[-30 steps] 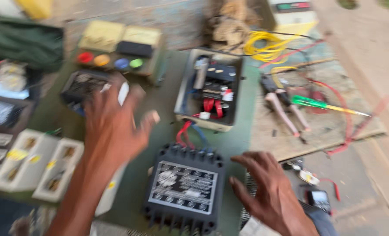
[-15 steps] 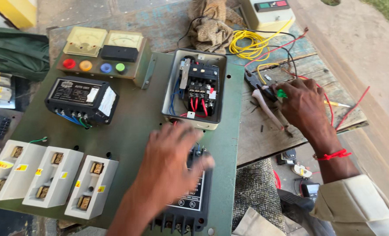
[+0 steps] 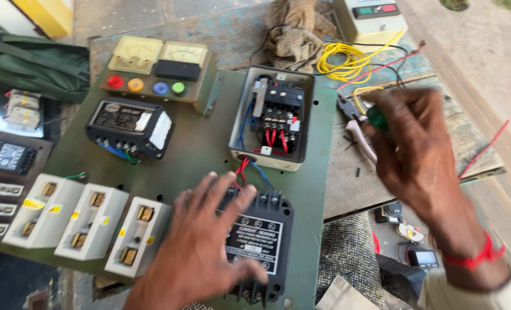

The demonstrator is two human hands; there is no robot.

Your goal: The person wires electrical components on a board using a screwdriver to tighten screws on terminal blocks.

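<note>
My left hand [image 3: 203, 241] lies flat with fingers spread on the left part of a black relay box [image 3: 261, 241], which is mounted at the front of a green panel board [image 3: 203, 149]. My right hand [image 3: 416, 155] is raised over the wooden bench at the right and is closed around a green-handled screwdriver [image 3: 376, 117], only the handle tip showing. An open grey starter box [image 3: 275, 117] with a black contactor and red and blue wires sits between the hands.
On the board are a second black module [image 3: 129, 126], three white fuse carriers [image 3: 89, 221] and a meter panel with coloured lamps [image 3: 157, 72]. Pliers [image 3: 356, 129], a yellow wire coil [image 3: 347, 60], red wire and sacking lie on the bench. A green bag [image 3: 37, 66] sits far left.
My right hand has lifted off the bench with the green-handled screwdriver in it. My left hand has stayed on the black relay box while the view moved closer.
</note>
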